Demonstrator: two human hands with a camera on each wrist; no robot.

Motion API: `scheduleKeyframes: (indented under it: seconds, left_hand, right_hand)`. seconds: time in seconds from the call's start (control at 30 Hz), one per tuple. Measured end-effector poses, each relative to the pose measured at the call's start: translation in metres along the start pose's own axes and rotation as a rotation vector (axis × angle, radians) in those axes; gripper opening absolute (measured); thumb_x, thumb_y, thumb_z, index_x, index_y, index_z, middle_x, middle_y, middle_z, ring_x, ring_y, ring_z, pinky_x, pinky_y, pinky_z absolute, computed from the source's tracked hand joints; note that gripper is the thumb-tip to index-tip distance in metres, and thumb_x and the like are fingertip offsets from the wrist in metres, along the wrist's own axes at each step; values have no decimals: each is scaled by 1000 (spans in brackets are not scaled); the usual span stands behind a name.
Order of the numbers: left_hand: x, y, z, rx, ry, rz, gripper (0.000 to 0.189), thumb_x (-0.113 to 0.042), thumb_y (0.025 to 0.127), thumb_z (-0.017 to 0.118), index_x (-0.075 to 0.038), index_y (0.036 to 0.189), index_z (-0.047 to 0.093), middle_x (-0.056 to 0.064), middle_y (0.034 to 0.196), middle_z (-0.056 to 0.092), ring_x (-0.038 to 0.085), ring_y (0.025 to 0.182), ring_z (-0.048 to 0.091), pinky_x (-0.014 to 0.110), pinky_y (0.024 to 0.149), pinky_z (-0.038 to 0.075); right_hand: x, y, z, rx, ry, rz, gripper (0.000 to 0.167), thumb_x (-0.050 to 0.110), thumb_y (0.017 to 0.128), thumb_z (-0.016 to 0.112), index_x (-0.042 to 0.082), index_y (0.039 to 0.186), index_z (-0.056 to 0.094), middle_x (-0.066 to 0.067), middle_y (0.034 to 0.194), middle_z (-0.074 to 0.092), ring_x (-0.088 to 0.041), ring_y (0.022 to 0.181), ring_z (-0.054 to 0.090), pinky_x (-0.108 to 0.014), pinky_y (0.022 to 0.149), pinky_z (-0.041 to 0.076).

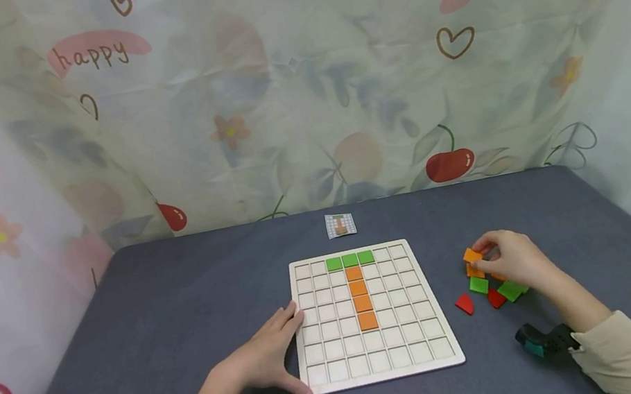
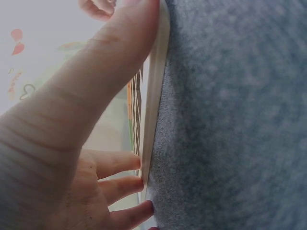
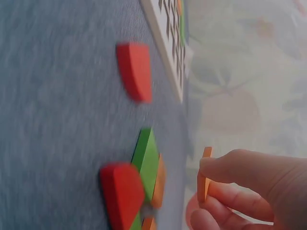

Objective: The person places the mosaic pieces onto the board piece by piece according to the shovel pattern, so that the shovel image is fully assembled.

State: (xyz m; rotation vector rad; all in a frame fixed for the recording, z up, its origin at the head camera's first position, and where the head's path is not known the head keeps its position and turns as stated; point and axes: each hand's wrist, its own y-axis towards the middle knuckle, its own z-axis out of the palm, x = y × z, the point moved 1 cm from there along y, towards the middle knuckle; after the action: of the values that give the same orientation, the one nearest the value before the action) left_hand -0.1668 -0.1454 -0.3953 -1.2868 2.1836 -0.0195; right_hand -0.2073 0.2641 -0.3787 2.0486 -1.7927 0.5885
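Observation:
A white grid board (image 1: 333,366) lies on the table, with a row of green tiles (image 1: 350,260) at its far edge and a column of orange tiles (image 1: 362,303) below them. My left hand (image 1: 264,355) rests along the board's left edge, fingers spread and thumb at the near left corner. To the right of the board, my right hand (image 1: 516,258) pinches an orange tile (image 3: 204,179) between thumb and fingers, raised above the pile. Loose in that pile are green tiles (image 1: 479,285), more orange tiles and red rounded pieces (image 1: 464,304).
A small printed card (image 1: 340,225) with a coloured grid pattern lies behind the board. The dark grey table (image 1: 191,282) meets a patterned curtain (image 1: 296,87) at the back and sides.

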Motion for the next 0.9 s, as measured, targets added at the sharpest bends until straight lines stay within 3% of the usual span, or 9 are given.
scheduleKeyframes:
  seconds: [0.3,0.9]
  left_hand:
    - [1,0,0,1,-2,9,121,-53,56,84,-2,148,22,20,156,11,40,144,10,54,113,22]
    - [1,-1,1,-3,-4,12,121,-52,56,84,-2,148,22,20,156,11,40,144,10,53,113,22]
  right_hand:
    - [24,-4,13,-2,23,-81,26,15,81,70,-1,101,65,-17,100,63,-18,77,58,-27,63,48]
    - [56,-10,33,57,54,-213,24,12,80,72,2,100,64,-10,94,62,-10,73,55,-19,59,47]
